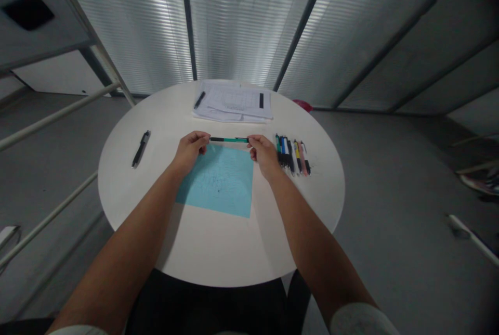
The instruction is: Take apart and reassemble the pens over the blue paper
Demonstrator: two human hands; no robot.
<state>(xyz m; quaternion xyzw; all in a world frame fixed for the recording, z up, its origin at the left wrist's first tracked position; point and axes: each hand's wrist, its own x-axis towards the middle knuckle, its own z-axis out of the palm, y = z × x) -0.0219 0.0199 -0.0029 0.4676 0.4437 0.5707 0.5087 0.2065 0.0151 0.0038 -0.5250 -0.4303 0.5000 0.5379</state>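
The left hand (pixel 191 150) and right hand (pixel 265 154) pinch opposite ends of the green pen (pixel 229 140) near the far edge of the blue paper (pixel 218 181) (apparently a two-handed handling step), and the next move calls for steady fingers.

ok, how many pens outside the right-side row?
3: green pen in left hand and right hand, black pen left of blue sheet, dark pen on papers. Papers may hide more.

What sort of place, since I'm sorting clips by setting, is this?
Probably a small office or workroom: a round white table bears loosely stacked white printed papers, with what look like pale, finely slatted blinds behind dark framing beyond it.
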